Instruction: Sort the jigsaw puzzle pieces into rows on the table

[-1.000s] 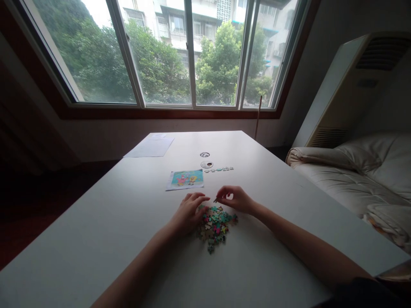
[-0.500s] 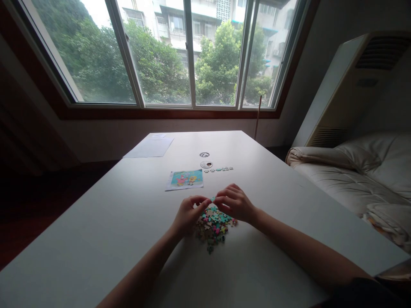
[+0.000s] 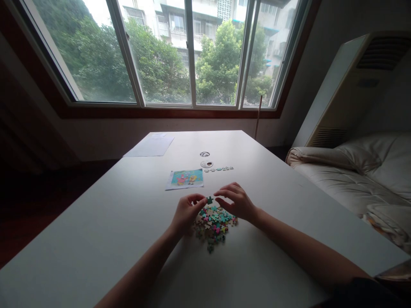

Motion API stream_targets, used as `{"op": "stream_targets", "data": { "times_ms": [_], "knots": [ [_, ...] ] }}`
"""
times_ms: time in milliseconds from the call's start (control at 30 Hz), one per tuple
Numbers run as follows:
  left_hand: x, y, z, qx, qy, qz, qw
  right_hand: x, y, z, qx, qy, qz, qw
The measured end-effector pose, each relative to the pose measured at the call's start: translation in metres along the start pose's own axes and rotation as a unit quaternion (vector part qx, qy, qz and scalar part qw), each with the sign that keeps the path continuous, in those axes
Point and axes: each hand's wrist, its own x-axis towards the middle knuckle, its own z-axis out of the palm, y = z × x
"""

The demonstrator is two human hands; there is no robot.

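Between thumb and forefinger, my left hand (image 3: 189, 210) pinches a dark green jigsaw puzzle piece (image 3: 209, 200). Just right of that piece is my right hand (image 3: 236, 202), its thumb and fingers apart with nothing between them. Under both hands lies a loose heap of small puzzle pieces (image 3: 215, 223) in turquoise, pink, green and plain brown. Beyond the hands, a picture sheet (image 3: 186, 178) with two cartoon figures lies flat. A short row of puzzle pieces (image 3: 219, 169) extends to the right from its far corner.
Two round flat items (image 3: 206, 164) lie behind the picture sheet. White paper (image 3: 149, 146) rests at the table's far left. The white table (image 3: 96, 222) ends before a window; a pale sofa (image 3: 349, 184) stands at the right.
My right thumb and fingers have come off the piece and opened slightly. My left hand keeps the piece, which now shows more fully and looks dark green.
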Motion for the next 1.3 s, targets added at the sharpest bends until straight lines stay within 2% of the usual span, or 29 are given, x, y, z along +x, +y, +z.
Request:
{"op": "stream_targets", "data": {
  "times_ms": [433,633,800,933,1300],
  "knots": [
    [0.000,-0.005,-0.001,0.025,-0.019,0.028,0.999,-0.002,0.003,0.003,0.021,-0.034,0.014,0.999],
    [0.004,-0.006,-0.007,0.043,-0.003,0.044,0.998,0.001,0.009,-0.001,-0.004,0.013,0.032,0.999],
    [0.012,-0.020,-0.017,0.073,0.019,0.047,0.996,-0.003,0.027,-0.007,-0.034,0.072,0.082,0.993],
    [0.014,-0.028,-0.019,0.089,0.022,0.050,0.995,-0.006,0.036,-0.009,-0.049,0.075,0.108,0.990],
    [0.012,-0.026,-0.019,0.098,0.018,0.051,0.994,-0.006,0.038,-0.010,-0.065,0.064,0.109,0.990]
  ]
}}
